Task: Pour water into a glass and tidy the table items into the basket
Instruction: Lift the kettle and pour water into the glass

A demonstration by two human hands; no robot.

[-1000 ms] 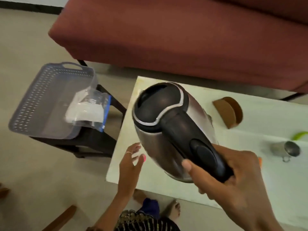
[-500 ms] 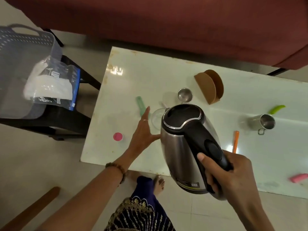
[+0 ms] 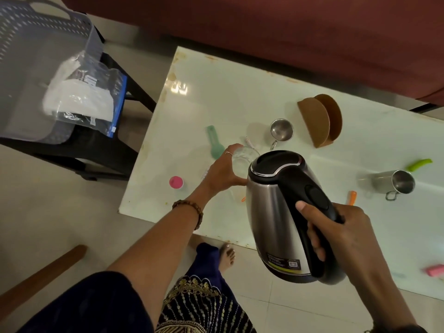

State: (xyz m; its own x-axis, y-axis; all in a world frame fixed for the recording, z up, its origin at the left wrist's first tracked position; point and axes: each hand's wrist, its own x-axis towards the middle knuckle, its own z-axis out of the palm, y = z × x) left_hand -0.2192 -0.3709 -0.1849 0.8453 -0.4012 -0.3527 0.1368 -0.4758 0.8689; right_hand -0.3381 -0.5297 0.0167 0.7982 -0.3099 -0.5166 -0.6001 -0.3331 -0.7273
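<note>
A steel kettle (image 3: 271,212) with a black lid and handle hangs tilted above the near edge of the white table (image 3: 240,97); my right hand (image 3: 336,236) grips its handle. Just beyond its spout stands a clear glass (image 3: 242,157), and my left hand (image 3: 222,171) wraps around the glass's left side. The grey basket (image 3: 28,44) sits on a dark stool at the left with a clear plastic bag (image 3: 81,97) of white stuff in it. Whether water is flowing is hidden by the kettle.
On the table lie a green scoop (image 3: 215,143), a pink cap (image 3: 176,182), two steel cups (image 3: 281,129) (image 3: 394,182), a brown holder (image 3: 319,120), a green piece (image 3: 419,163), an orange stick (image 3: 352,197) and a pink block (image 3: 434,270). A maroon sofa (image 3: 312,32) runs behind.
The kettle has come down from close to the camera toward the glass. My left hand has reached onto the table and closed around the glass.
</note>
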